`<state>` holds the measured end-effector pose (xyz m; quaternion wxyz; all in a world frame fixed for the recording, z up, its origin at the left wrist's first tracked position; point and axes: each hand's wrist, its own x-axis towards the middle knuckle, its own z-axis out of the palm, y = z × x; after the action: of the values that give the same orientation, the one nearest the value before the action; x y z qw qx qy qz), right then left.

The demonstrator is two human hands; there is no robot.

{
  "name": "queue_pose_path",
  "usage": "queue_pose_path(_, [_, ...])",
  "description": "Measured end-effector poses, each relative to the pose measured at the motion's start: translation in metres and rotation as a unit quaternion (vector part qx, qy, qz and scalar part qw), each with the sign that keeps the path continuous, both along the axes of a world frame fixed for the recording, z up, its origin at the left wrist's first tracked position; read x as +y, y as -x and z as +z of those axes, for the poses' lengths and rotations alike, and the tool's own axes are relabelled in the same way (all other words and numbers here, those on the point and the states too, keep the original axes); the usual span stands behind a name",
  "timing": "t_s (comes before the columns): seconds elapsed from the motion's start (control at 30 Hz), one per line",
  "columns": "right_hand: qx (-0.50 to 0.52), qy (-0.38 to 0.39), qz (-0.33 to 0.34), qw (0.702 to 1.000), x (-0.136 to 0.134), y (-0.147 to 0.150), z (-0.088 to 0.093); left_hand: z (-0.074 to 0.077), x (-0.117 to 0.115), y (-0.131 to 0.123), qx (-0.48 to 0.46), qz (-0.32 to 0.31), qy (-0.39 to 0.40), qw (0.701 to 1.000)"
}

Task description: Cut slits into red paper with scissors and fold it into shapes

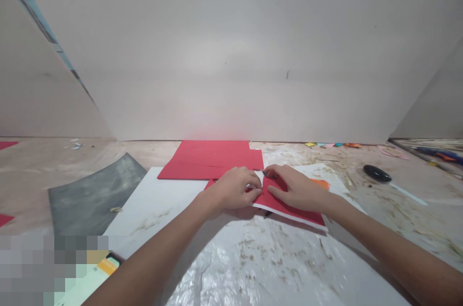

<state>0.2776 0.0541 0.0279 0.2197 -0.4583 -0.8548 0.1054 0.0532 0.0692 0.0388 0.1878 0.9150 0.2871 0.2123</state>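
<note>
A red sheet [302,213] with a white edge lies tilted over the white work surface. My left hand [237,189] is closed at the sheet's left edge, thumb and curled fingers pinching there. From the right, my right hand [294,184] bends its fingers over the same sheet, the thumb resting on the red face. A small dark piece [265,174] shows by the right fingertips; its kind is hard to make out. Behind my hands lies a larger red sheet [213,159]. Some orange paper [321,183] pokes out beyond my right hand.
A tall white board [231,55] stands across the back. Grey sandpaper-like sheet [94,192] lies left. A black-handled tool [377,173] with a pale shaft is at right. Coloured scraps [333,144] line the board's foot. A phone-like object [108,263] is at lower left, partly blurred out.
</note>
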Motion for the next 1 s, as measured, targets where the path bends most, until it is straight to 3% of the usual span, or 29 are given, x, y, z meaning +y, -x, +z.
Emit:
queue_pose_path(0.27, [0.018, -0.007, -0.019, 1.000, 0.002, 0.003, -0.007, -0.006, 0.002, 0.001, 0.021, 0.033, -0.023, 0.999])
queue_pose_path(0.47, [0.137, 0.063, -0.042, 0.988, 0.011, -0.001, 0.006, 0.000, 0.006, 0.000, -0.088, 0.145, -0.107, 0.980])
queue_pose_path(0.53, [0.202, 0.101, -0.056, 0.973, 0.013, -0.003, 0.011, 0.005, 0.005, 0.000, -0.153, 0.185, -0.130, 0.962])
queue_pose_path(0.63, [0.346, 0.163, -0.102, 0.918, 0.014, -0.005, 0.016, 0.015, 0.002, 0.001, -0.230, 0.234, -0.132, 0.935])
queue_pose_path(0.7, [0.432, 0.154, -0.132, 0.879, 0.013, -0.003, 0.018, 0.022, -0.001, 0.000, -0.253, 0.260, -0.070, 0.929])
queue_pose_path(0.77, [0.476, 0.125, -0.149, 0.858, 0.009, 0.002, 0.019, 0.027, -0.002, -0.001, -0.254, 0.258, 0.059, 0.930])
queue_pose_path(0.9, [0.473, 0.077, -0.136, 0.867, 0.000, 0.014, 0.017, 0.028, -0.002, -0.004, -0.217, 0.145, 0.357, 0.897])
queue_pose_path(1.0, [0.456, 0.107, -0.097, 0.878, 0.000, 0.016, 0.014, 0.021, 0.004, -0.002, -0.233, 0.104, 0.418, 0.872])
